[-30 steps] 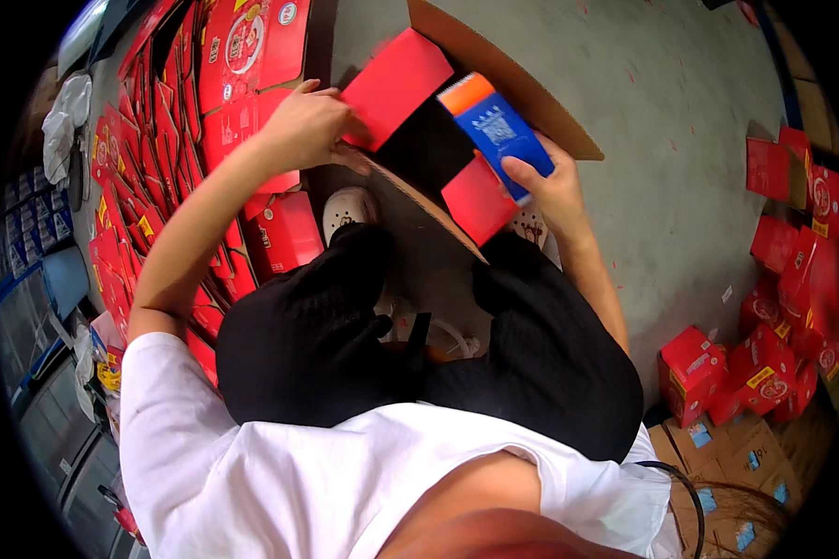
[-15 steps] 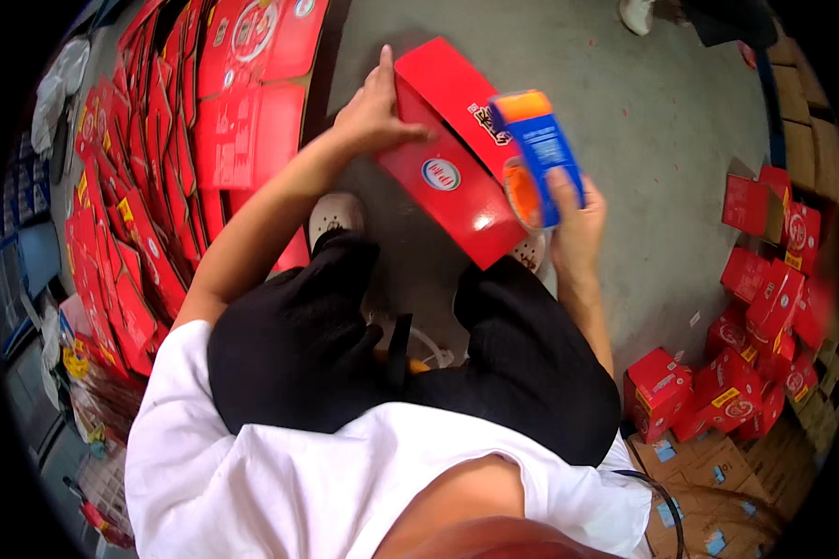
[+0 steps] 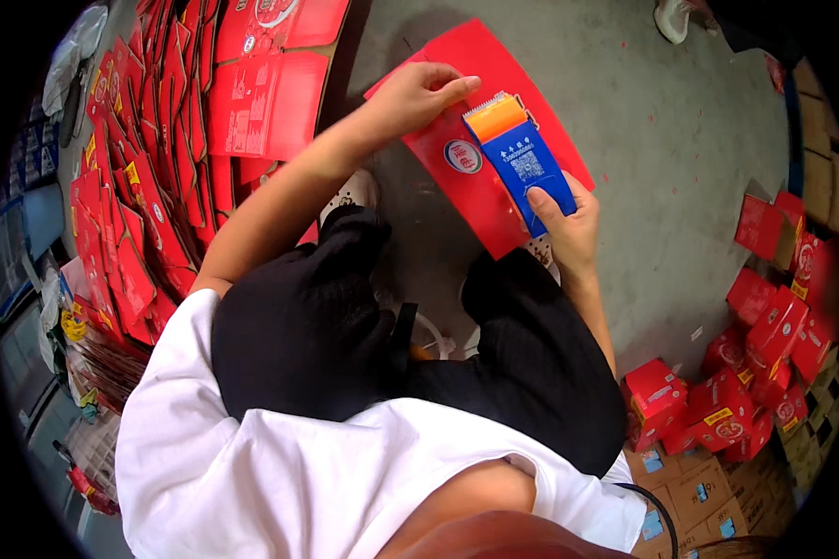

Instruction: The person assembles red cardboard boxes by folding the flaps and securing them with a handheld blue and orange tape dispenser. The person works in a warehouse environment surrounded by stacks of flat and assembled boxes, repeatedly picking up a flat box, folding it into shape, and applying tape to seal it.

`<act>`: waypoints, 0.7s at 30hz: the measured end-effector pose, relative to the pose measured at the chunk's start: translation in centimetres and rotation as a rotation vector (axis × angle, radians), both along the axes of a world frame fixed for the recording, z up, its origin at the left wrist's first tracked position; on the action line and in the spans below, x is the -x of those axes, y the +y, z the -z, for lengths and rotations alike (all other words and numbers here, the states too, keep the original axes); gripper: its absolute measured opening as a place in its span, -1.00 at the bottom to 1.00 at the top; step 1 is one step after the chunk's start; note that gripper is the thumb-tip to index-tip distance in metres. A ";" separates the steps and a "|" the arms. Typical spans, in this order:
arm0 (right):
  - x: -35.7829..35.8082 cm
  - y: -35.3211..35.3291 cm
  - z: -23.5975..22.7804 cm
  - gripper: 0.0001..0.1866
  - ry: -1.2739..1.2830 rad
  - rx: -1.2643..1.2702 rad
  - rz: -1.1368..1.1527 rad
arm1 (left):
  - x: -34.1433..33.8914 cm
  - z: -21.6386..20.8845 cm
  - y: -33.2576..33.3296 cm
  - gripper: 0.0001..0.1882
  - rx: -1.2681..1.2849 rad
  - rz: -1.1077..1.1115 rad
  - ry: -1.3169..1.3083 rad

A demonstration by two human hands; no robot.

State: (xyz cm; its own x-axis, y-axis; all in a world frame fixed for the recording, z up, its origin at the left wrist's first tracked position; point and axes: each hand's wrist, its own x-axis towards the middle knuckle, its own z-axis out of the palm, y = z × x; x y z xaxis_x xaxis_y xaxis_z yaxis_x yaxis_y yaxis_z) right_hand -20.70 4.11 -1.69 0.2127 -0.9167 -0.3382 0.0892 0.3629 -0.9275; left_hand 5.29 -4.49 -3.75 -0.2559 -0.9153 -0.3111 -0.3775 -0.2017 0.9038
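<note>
A red cardboard box (image 3: 438,168) stands between my knees, its two top flaps lying together. My right hand (image 3: 571,219) grips a blue tape dispenser (image 3: 531,172) with an orange head and a toothed metal edge, tilted over the box's top. Its toothed end is close to the middle of the flaps. My left hand (image 3: 419,98) is over the far left part of the box, thumb and fingers drawn together. Whatever lies between those fingers, if anything, cannot be made out.
Flattened red cartons (image 3: 158,186) are stacked on the left. Closed red boxes (image 3: 727,401) are piled at the right, near brown cardboard (image 3: 690,494). Another person's shoe (image 3: 671,20) shows at the far right on the grey floor (image 3: 653,121).
The gap between the box's flaps has narrowed. My right hand has turned the tape dispenser and brought it left over the flaps. My left hand has moved right, its fingers drawing together.
</note>
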 end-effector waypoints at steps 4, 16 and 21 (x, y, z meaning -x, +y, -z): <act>0.1 -0.2 -0.1 -0.73 0.049 0.014 -0.045 | 0.5 -0.7 0.0 -0.60 -0.577 -0.085 0.347; -7.0 -7.6 0.1 -0.56 0.194 0.140 -0.176 | -6.4 8.6 -5.3 -0.67 0.069 -0.364 -0.231; -6.9 -7.7 0.5 -0.54 0.244 0.152 -0.138 | -7.6 8.8 -7.1 -0.72 0.079 -0.563 -0.051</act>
